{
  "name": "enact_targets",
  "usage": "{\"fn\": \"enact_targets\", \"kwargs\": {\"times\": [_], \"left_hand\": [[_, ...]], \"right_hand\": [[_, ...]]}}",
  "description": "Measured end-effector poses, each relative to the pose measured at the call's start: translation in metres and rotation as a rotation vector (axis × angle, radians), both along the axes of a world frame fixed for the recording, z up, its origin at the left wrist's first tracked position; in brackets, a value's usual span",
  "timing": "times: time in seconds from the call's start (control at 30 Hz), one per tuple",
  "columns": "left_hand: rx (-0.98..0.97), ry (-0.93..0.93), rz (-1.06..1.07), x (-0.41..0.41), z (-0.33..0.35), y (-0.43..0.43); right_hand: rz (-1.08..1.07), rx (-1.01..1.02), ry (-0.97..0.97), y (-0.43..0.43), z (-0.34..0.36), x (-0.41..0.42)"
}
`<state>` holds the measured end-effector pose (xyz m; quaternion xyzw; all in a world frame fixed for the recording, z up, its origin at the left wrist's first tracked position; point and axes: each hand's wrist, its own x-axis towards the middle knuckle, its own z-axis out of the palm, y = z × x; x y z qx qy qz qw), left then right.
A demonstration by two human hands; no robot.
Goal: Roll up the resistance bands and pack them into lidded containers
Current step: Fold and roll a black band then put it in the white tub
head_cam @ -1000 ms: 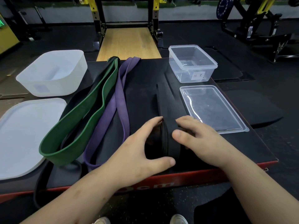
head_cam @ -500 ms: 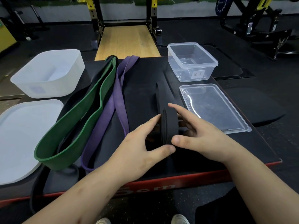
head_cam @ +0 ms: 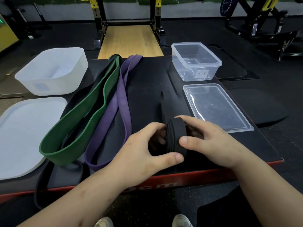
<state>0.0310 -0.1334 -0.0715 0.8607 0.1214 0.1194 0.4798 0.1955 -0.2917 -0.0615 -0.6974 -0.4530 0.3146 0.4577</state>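
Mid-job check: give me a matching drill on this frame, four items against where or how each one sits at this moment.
Things:
1 black band
2 green band
3 clear lid
4 white tub

States:
A lies flat, on the near side of the clear container
B far left, uncovered
C part rolled, gripped by the left hand and right hand
D stretched out, left of the purple band

Pairs: 1-C; 2-D; 3-A; 4-B.

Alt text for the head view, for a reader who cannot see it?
The left hand and right hand grip a half-rolled black band on a black platform. Green band and purple band lie unrolled beside it; a clear container and its lid sit at right.
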Motion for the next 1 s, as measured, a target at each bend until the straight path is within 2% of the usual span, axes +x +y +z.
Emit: {"fn": "enact_targets", "kwargs": {"times": [0.13, 0.33, 0.53, 0.7, 0.87, 1.0], "left_hand": [[0.012, 0.009, -0.001, 0.0, 0.002, 0.001], [-0.013, -0.025, -0.024, 0.004, 0.002, 0.005], [-0.042, -0.029, 0.014, 0.011, -0.002, 0.004], [-0.044, -0.041, 0.006, 0.012, -0.004, 0.008], [-0.06, -0.027, 0.013, 0.013, -0.009, 0.009], [-0.068, -0.032, 0.017, 0.013, -0.008, 0.009]], "right_hand": [[-0.022, -0.036, -0.049, 0.002, -0.002, -0.001], [-0.174, -0.026, -0.078, 0.013, -0.003, -0.001], [-0.016, -0.018, 0.01, 0.006, -0.009, 0.009], [-0.123, 0.016, -0.031, 0.016, -0.012, 0.012], [0.004, 0.009, 0.043, 0.011, -0.01, 0.016], [-0.017, 0.036, 0.056, 0.011, -0.006, 0.015]]}}
